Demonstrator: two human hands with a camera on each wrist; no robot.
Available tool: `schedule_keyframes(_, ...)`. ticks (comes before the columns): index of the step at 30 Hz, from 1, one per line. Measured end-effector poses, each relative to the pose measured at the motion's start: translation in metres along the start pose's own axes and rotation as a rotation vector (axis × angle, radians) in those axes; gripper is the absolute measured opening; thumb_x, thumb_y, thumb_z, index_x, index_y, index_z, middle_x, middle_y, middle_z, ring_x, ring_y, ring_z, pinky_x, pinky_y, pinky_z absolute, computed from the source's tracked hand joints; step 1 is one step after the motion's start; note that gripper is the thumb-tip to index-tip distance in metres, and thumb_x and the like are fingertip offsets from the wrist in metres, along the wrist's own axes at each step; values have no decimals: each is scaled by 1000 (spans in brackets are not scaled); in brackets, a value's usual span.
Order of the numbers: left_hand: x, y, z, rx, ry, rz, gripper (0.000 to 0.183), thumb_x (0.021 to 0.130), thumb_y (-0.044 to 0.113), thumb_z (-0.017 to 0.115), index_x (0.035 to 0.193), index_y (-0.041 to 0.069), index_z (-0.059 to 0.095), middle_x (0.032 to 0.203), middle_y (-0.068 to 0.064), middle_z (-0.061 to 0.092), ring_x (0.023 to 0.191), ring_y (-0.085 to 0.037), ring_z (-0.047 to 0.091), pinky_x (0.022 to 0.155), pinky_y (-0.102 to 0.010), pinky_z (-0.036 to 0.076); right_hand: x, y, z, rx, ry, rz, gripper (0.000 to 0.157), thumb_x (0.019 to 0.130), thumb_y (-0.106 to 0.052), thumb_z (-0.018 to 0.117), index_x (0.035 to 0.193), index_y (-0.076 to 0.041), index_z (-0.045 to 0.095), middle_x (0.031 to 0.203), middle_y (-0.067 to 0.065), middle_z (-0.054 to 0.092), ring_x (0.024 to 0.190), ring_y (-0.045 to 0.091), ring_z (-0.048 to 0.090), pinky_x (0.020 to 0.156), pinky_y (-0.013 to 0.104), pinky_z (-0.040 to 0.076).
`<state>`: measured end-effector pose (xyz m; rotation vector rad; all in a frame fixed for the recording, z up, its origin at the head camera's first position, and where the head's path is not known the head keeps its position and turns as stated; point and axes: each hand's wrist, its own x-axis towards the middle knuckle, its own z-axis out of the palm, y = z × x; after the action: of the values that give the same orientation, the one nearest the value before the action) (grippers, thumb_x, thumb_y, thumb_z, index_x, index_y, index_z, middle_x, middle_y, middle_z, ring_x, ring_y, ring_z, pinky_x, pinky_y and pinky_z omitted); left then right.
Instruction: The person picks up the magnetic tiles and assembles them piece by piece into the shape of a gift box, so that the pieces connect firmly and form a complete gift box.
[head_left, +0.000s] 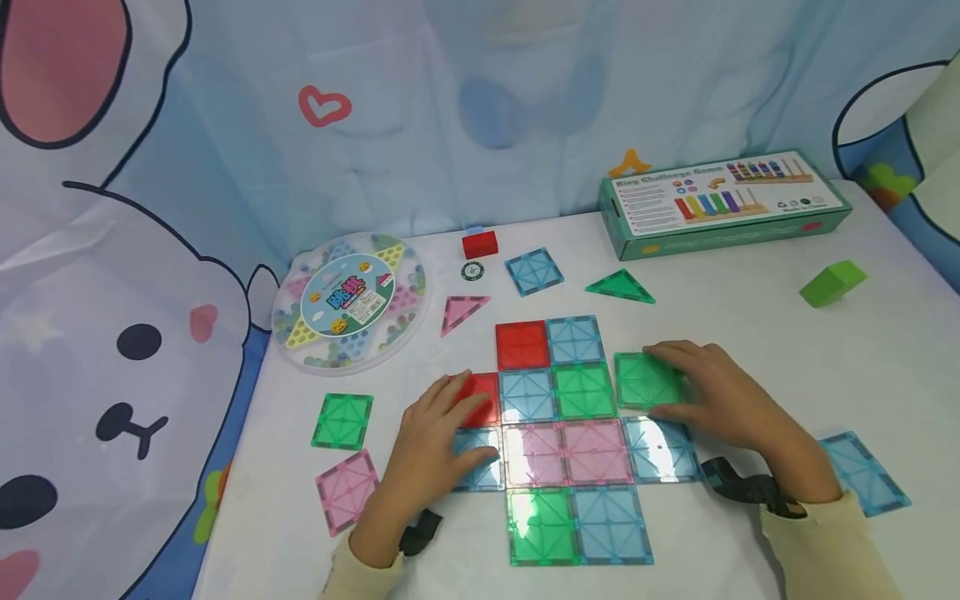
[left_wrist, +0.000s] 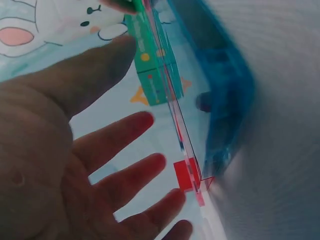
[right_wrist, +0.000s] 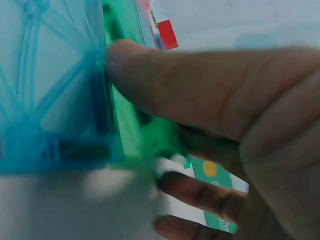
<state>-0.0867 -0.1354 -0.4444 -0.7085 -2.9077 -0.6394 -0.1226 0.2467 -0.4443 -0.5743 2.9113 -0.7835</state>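
Observation:
Translucent magnetic tiles lie edge to edge in a flat layout, with two pink tiles (head_left: 596,452) in its middle. My right hand (head_left: 720,400) grips a green square tile (head_left: 645,381) between thumb and fingers, at the layout's right side. That tile sits just above a blue tile (head_left: 660,450). With fingers spread, my left hand (head_left: 431,442) rests at the layout's left edge, over a red tile (head_left: 483,398) and a blue tile (head_left: 487,467) that it partly covers. In the left wrist view its fingers (left_wrist: 120,135) are loosely extended, holding nothing.
Loose green (head_left: 342,421) and pink (head_left: 347,492) tiles lie left; a blue tile (head_left: 866,472) lies right. Behind are a round board game (head_left: 408,329), a red block (head_left: 480,245), triangle tiles (head_left: 621,286) and a green box (head_left: 727,204). A green block (head_left: 832,283) stands far right.

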Motion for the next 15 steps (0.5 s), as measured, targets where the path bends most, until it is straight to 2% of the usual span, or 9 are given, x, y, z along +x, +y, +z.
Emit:
schedule_keyframes(3, -2, -1, 2, 20, -85, -23, 73, 73, 54, 74, 136, 27, 50, 152, -1, 31, 139, -29, 25, 100, -57, 34, 0, -3, 2, 24, -38, -18, 80, 72, -46, 78, 138, -13, 46, 140, 10, 45, 115, 31, 40, 87, 52, 45)
schedule_keyframes(6, -3, -1, 3, 36, -124, -35, 73, 74, 56, 72, 137, 28, 49, 153, -1, 30, 140, -30, 24, 102, -56, 32, -2, -9, -1, 34, -57, 16, 82, 75, -50, 75, 139, -11, 44, 140, 13, 44, 115, 33, 42, 86, 54, 45)
schedule_keyframes(8, -3, -1, 3, 41, -133, -39, 72, 74, 56, 72, 136, 28, 49, 152, -1, 30, 140, -30, 23, 103, -56, 31, -4, -12, -6, 18, -36, 97, 78, 77, -49, 73, 136, -6, 46, 130, 17, 49, 110, 35, 47, 83, 54, 46)
schedule_keyframes(12, -3, -1, 3, 39, -137, -35, 72, 75, 56, 71, 136, 27, 49, 152, -1, 30, 140, -30, 23, 103, -57, 31, -10, -13, -14, -28, -8, 285, 63, 83, -47, 68, 114, 7, 60, 101, 21, 60, 89, 36, 57, 68, 52, 49)
schedule_keyframes(15, -4, -1, 2, 44, -136, -31, 71, 75, 56, 71, 136, 27, 49, 152, -2, 30, 140, -30, 23, 102, -57, 31, -10, -17, -15, 13, -54, 336, 62, 85, -53, 62, 101, 7, 67, 89, 15, 67, 80, 30, 60, 63, 46, 50)
